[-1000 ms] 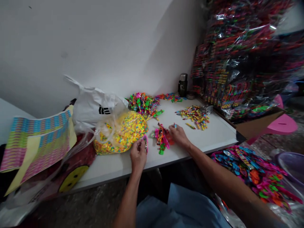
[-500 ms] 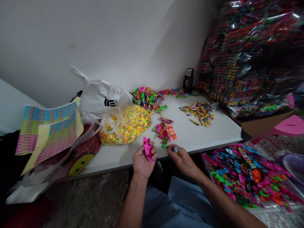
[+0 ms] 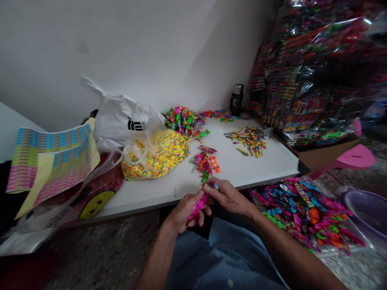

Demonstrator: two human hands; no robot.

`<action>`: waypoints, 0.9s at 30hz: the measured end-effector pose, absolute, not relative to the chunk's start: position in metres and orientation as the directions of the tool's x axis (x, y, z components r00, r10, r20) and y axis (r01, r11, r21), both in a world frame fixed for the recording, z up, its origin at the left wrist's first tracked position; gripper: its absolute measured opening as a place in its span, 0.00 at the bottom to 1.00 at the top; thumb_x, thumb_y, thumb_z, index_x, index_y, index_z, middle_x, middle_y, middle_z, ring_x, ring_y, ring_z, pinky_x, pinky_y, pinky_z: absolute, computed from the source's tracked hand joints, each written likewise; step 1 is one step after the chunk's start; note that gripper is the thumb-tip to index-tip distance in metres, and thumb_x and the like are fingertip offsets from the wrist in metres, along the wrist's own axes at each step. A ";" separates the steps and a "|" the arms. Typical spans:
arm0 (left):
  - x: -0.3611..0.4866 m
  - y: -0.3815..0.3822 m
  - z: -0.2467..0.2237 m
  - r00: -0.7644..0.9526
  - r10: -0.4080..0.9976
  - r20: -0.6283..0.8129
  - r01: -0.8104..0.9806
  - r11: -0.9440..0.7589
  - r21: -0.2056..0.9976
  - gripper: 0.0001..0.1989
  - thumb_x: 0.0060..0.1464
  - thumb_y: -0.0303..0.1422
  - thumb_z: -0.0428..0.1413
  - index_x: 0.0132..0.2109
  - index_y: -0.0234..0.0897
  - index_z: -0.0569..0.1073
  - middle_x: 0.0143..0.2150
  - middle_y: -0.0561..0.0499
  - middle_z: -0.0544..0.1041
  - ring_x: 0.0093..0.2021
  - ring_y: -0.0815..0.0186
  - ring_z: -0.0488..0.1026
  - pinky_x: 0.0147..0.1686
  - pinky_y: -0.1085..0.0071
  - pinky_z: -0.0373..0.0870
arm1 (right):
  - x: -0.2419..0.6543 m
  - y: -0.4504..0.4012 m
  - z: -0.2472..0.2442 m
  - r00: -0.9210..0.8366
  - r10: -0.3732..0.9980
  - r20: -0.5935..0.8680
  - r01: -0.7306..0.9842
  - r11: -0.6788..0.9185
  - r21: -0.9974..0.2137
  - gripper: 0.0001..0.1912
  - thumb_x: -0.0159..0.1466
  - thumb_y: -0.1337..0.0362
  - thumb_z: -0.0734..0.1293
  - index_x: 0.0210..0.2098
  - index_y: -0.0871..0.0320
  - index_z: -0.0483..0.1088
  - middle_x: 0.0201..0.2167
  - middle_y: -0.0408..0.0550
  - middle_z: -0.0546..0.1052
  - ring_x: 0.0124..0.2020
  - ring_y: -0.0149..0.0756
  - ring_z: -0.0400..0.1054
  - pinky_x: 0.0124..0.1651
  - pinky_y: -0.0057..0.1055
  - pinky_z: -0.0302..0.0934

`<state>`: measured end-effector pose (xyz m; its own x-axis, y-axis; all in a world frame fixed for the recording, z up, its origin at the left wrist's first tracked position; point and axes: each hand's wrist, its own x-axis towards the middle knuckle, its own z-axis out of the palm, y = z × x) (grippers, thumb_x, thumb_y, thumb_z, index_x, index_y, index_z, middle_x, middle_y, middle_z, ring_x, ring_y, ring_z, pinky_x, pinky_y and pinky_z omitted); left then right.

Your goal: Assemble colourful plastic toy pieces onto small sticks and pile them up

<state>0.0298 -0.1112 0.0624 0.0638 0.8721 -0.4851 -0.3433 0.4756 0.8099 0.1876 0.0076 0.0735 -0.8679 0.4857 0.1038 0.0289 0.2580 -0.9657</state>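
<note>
A pink toy skateboard (image 3: pixel 198 207) lies in my left hand (image 3: pixel 185 212), the fingers curled round it. Right beside it, my right hand (image 3: pixel 225 195) meets the left at the fingertips by the front edge of the table. Its fingers are closed on a small crayon (image 3: pixel 215 185), of which only a blue-and-white end shows. Just beyond the hands is a loose group of toy skateboards, with an orange one (image 3: pixel 215 164), a green one (image 3: pixel 205 176) and a pink one (image 3: pixel 208 149) among them. What the right fingertips touch on the pink toy is hidden.
Striped crayons (image 3: pixel 249 141) lie heaped on the white table (image 3: pixel 145 197). A bag of small yellow pieces (image 3: pixel 157 157), a white bag (image 3: pixel 121 117), sticker sheets (image 3: pixel 57 161) and a flask (image 3: pixel 236 100) stand about. A tray of bright toys (image 3: pixel 305 217) sits lower right.
My left hand has moved down and right with the pink toy skateboard, turning it. My right hand has come left to meet it, still holding the crayon. The view has shifted slightly.
</note>
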 end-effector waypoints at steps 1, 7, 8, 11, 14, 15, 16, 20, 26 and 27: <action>0.030 -0.111 0.064 0.084 0.865 -0.494 -0.335 0.492 0.804 0.30 0.60 0.54 0.50 0.48 0.27 0.74 0.35 0.38 0.76 0.17 0.70 0.68 0.10 0.80 0.47 | 0.188 0.009 0.074 -0.888 0.451 0.091 0.038 0.268 -0.963 0.19 0.71 0.50 0.58 0.39 0.60 0.67 0.29 0.43 0.70 0.31 0.30 0.62 0.35 0.26 0.55; 0.022 -0.119 0.070 0.048 0.908 -0.416 -0.499 0.383 0.778 0.24 0.60 0.47 0.53 0.57 0.36 0.72 0.48 0.36 0.75 0.27 0.66 0.74 0.12 0.80 0.57 | 0.185 0.000 0.047 -0.807 0.585 0.080 0.021 0.164 -0.986 0.23 0.71 0.47 0.58 0.33 0.62 0.66 0.24 0.43 0.68 0.27 0.28 0.59 0.33 0.25 0.55; 0.022 -0.122 0.070 0.008 0.927 -0.376 -0.509 0.327 0.797 0.24 0.59 0.44 0.55 0.58 0.37 0.71 0.50 0.35 0.74 0.31 0.62 0.75 0.13 0.78 0.61 | 0.182 -0.002 0.042 -0.773 0.632 0.050 0.015 0.096 -0.995 0.25 0.70 0.46 0.58 0.30 0.61 0.65 0.22 0.42 0.66 0.24 0.27 0.58 0.31 0.26 0.54; 0.027 -0.124 0.066 -0.232 0.940 -0.249 -0.363 0.154 0.919 0.24 0.55 0.39 0.60 0.58 0.36 0.72 0.51 0.36 0.74 0.40 0.57 0.75 0.24 0.72 0.71 | 0.170 -0.013 0.033 -0.665 0.729 -0.166 -0.070 -0.281 -0.957 0.28 0.65 0.40 0.62 0.26 0.59 0.59 0.18 0.39 0.60 0.19 0.26 0.55 0.23 0.26 0.50; 0.042 -0.114 0.057 -0.552 0.834 0.004 -0.073 -0.053 0.996 0.20 0.57 0.39 0.60 0.53 0.34 0.75 0.50 0.40 0.75 0.48 0.58 0.73 0.47 0.65 0.71 | 0.157 -0.029 0.031 -0.625 0.657 -0.422 -0.140 -0.626 -0.767 0.30 0.55 0.38 0.69 0.28 0.58 0.57 0.20 0.37 0.58 0.17 0.25 0.52 0.18 0.24 0.44; 0.048 -0.108 0.055 -0.626 0.777 0.065 -0.049 -0.123 0.991 0.18 0.59 0.40 0.58 0.52 0.33 0.75 0.49 0.41 0.75 0.49 0.58 0.72 0.51 0.65 0.69 | 0.153 -0.036 0.030 -0.635 0.618 -0.464 -0.133 -0.679 -0.722 0.31 0.54 0.38 0.70 0.28 0.58 0.57 0.19 0.37 0.57 0.16 0.24 0.51 0.18 0.24 0.42; 0.054 -0.102 0.053 -0.686 0.723 0.082 -0.094 -0.200 0.975 0.18 0.61 0.42 0.55 0.50 0.33 0.75 0.45 0.42 0.75 0.48 0.59 0.72 0.50 0.64 0.68 | 0.149 -0.042 0.030 -0.650 0.585 -0.484 -0.118 -0.707 -0.697 0.31 0.54 0.38 0.70 0.27 0.58 0.56 0.19 0.37 0.57 0.16 0.24 0.50 0.17 0.24 0.41; 0.056 -0.086 0.059 -0.758 0.639 -0.135 -0.509 -0.449 0.734 0.14 0.60 0.43 0.52 0.34 0.36 0.67 0.22 0.55 0.60 0.24 0.69 0.63 0.31 0.68 0.67 | 0.149 -0.063 0.032 -0.732 0.576 -0.364 -0.078 -0.602 -0.795 0.30 0.61 0.38 0.65 0.25 0.58 0.55 0.17 0.37 0.53 0.16 0.24 0.45 0.19 0.26 0.40; 0.020 -0.100 0.075 -0.640 0.700 -0.315 -0.756 -0.504 0.418 0.13 0.58 0.37 0.52 0.30 0.35 0.61 0.22 0.56 0.53 0.21 0.73 0.55 0.21 0.73 0.54 | 0.175 -0.064 0.039 -0.777 0.628 -0.043 -0.026 -0.100 -0.995 0.19 0.70 0.49 0.59 0.39 0.60 0.68 0.25 0.42 0.57 0.28 0.28 0.49 0.31 0.27 0.48; 0.018 -0.103 0.075 -0.624 0.710 -0.326 -0.774 -0.502 0.387 0.12 0.60 0.37 0.51 0.30 0.35 0.61 0.22 0.56 0.53 0.21 0.73 0.55 0.21 0.74 0.54 | 0.178 -0.065 0.039 -0.783 0.620 -0.044 -0.009 -0.083 -0.997 0.19 0.71 0.50 0.59 0.41 0.60 0.69 0.25 0.42 0.57 0.27 0.28 0.49 0.31 0.27 0.47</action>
<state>0.0176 -0.1032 0.0747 -0.6239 0.7103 -0.3260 -0.7736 -0.5021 0.3866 0.1782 -0.0649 0.0393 -0.7830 0.6205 -0.0443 -0.0093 -0.0828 -0.9965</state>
